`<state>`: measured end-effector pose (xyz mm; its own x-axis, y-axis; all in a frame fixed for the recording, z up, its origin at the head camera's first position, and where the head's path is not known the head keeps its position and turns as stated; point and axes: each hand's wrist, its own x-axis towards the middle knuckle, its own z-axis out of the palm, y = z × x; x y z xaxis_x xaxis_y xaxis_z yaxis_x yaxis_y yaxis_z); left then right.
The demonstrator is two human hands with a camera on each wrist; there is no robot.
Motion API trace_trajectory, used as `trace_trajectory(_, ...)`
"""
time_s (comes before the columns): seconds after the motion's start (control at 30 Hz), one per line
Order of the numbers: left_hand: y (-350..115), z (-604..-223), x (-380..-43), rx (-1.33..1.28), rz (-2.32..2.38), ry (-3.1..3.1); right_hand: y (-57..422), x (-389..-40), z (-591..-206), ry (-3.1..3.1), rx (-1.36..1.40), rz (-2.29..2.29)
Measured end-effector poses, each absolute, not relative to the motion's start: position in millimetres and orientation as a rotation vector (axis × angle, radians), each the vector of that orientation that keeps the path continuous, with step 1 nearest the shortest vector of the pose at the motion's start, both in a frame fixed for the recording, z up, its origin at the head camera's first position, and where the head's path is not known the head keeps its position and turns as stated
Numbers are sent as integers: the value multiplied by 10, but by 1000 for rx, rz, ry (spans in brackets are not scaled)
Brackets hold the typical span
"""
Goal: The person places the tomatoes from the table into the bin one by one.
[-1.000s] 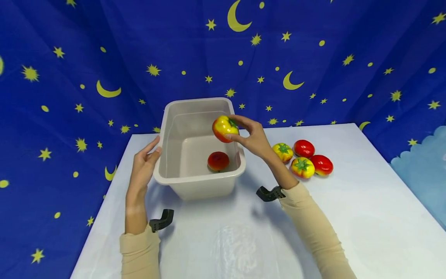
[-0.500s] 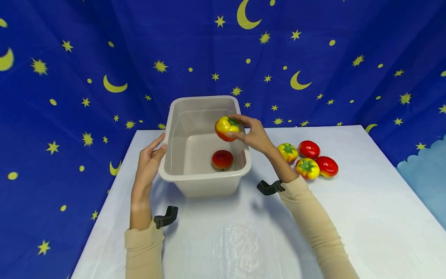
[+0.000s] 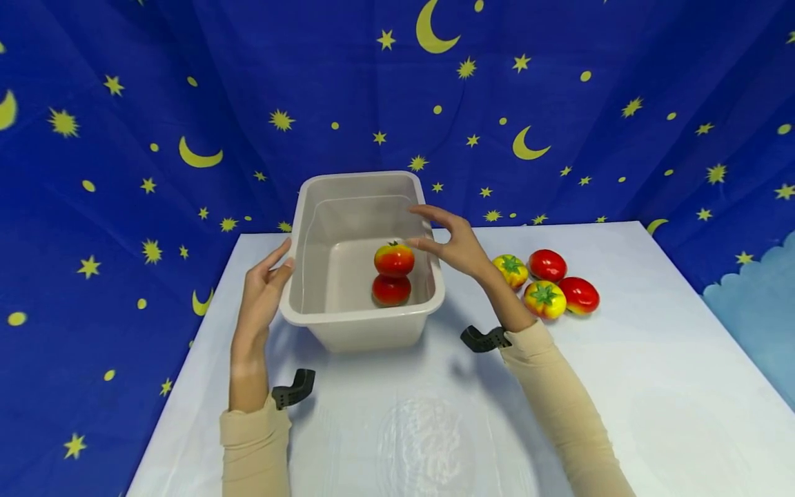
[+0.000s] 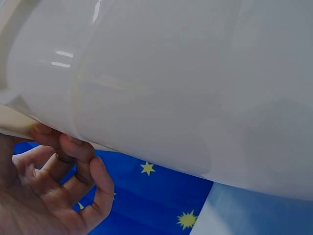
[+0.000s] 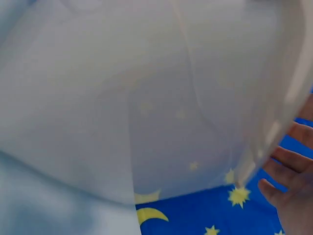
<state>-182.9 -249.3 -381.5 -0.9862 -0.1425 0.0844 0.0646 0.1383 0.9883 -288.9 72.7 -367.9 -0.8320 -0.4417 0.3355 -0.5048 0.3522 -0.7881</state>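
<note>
A grey-beige plastic tub (image 3: 357, 318) stands on the white table. My left hand (image 3: 259, 293) holds its left rim; in the left wrist view the fingers (image 4: 78, 152) curl up at the rim's edge. My right hand (image 3: 456, 243) is over the right rim, thumb and fingers spread apart with nothing between them. Just below its fingertips, inside the tub, is a red-and-yellow toy tomato (image 3: 394, 261) with a green stem. It overlaps a darker red toy tomato (image 3: 391, 290) at the tub's near right. The right wrist view mostly shows the tub's outer wall (image 5: 98, 122).
Right of the tub, several toy tomatoes lie clustered: a yellow one with green leaves (image 3: 545, 299), another yellow one (image 3: 511, 270) partly behind my forearm, and red ones (image 3: 547, 265). A blue star-and-moon curtain (image 3: 348, 83) hangs behind the table (image 3: 652, 359).
My right hand has let go of the yellow-and-red toy tomato, which has dropped into the tub and turned its red side up. The left hand stays at the rim; the head view shifted slightly.
</note>
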Motion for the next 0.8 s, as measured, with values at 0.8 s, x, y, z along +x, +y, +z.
trace_trajectory(0.8, -2518, -3835, -1818, 27, -1907, -2268, 2603, -2318, -3989, -2519, 453, 1358)
